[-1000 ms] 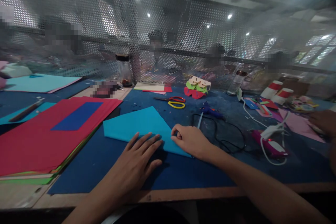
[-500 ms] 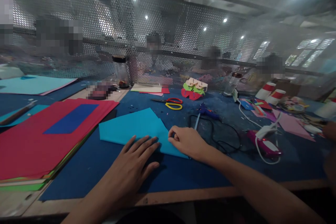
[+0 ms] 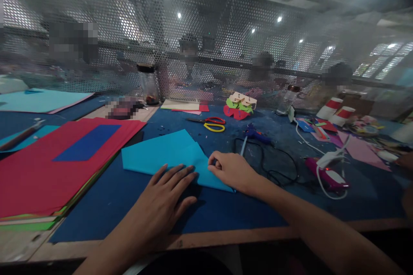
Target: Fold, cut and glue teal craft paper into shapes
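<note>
A folded sheet of bright blue paper (image 3: 164,150) lies on the dark blue work mat in front of me. My left hand (image 3: 169,191) rests flat over its lower edge, palm down with fingers spread. At the paper's right side, my right hand (image 3: 230,169) is curled into a loose fist, its knuckles and thumb against the sheet. I see nothing between those curled fingers. Just beyond the right hand lies a blue glue gun (image 3: 258,134) with a glue stick and black cord. Scissors (image 3: 211,123) with red and yellow handles lie behind the paper.
On the left is a stack of coloured sheets (image 3: 35,180) topped by a blue rectangle (image 3: 88,142). A magenta power strip (image 3: 329,176) with white cables sits right. Behind stand a jar (image 3: 149,86), a cut-paper piece (image 3: 240,106), red-and-white cones (image 3: 342,116) and a perforated screen (image 3: 206,25).
The view has shifted slightly. Both hands stay in nearly the same place on the blue paper, with the right fist barely moved.
</note>
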The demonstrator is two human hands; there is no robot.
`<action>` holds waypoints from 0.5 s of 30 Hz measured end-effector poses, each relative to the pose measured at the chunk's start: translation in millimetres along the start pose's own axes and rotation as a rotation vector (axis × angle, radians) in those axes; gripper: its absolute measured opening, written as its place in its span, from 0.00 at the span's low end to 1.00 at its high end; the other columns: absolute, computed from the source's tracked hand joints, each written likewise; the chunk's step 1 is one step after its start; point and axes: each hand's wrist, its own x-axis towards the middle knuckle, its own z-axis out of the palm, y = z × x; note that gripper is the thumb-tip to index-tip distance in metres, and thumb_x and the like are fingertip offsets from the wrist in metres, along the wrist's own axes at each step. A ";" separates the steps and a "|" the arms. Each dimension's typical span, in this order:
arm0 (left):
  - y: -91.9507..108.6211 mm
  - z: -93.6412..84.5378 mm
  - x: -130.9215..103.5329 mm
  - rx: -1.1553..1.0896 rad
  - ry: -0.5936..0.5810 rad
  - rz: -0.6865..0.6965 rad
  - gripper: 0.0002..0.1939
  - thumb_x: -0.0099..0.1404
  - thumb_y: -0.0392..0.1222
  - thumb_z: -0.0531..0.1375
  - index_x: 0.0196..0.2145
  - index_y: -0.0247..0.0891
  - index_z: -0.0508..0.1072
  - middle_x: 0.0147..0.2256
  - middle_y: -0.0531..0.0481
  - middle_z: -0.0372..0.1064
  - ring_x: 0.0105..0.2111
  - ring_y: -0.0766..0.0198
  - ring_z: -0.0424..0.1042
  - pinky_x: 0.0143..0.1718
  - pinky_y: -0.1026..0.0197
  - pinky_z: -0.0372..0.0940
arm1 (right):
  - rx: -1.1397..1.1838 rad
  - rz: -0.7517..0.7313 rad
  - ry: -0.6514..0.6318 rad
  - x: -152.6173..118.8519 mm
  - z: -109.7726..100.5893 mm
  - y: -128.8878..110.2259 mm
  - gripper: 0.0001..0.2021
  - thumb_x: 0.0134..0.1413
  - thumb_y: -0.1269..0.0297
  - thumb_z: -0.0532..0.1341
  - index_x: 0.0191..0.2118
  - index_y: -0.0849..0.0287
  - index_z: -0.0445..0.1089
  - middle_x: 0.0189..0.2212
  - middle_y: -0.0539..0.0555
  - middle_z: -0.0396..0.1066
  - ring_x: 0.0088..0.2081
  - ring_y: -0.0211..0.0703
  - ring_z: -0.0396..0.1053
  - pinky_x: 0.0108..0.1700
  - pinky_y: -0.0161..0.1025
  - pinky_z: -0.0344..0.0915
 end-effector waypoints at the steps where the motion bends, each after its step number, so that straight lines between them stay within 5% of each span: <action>1: 0.3 -0.5 0.0 0.001 -0.002 0.001 0.27 0.76 0.61 0.51 0.67 0.52 0.64 0.66 0.51 0.64 0.65 0.51 0.63 0.68 0.40 0.52 | 0.000 -0.002 0.000 0.0 -0.1 -0.3 0.08 0.65 0.63 0.59 0.45 0.56 0.73 0.30 0.51 0.77 0.31 0.41 0.72 0.31 0.35 0.52; 10: -2.8 -0.9 3.3 0.034 -0.027 0.028 0.28 0.76 0.62 0.50 0.66 0.50 0.65 0.66 0.50 0.64 0.64 0.50 0.64 0.66 0.42 0.51 | 0.083 0.011 -0.017 0.6 -6.4 3.2 0.08 0.65 0.61 0.60 0.45 0.56 0.74 0.32 0.51 0.78 0.33 0.41 0.73 0.33 0.35 0.55; 15: -4.1 -9.7 11.6 0.049 -0.082 0.050 0.28 0.76 0.63 0.50 0.65 0.49 0.67 0.66 0.49 0.64 0.62 0.48 0.67 0.60 0.44 0.59 | 0.203 0.017 -0.096 -1.3 -17.8 13.1 0.08 0.65 0.62 0.59 0.46 0.56 0.74 0.30 0.50 0.78 0.32 0.40 0.73 0.34 0.34 0.58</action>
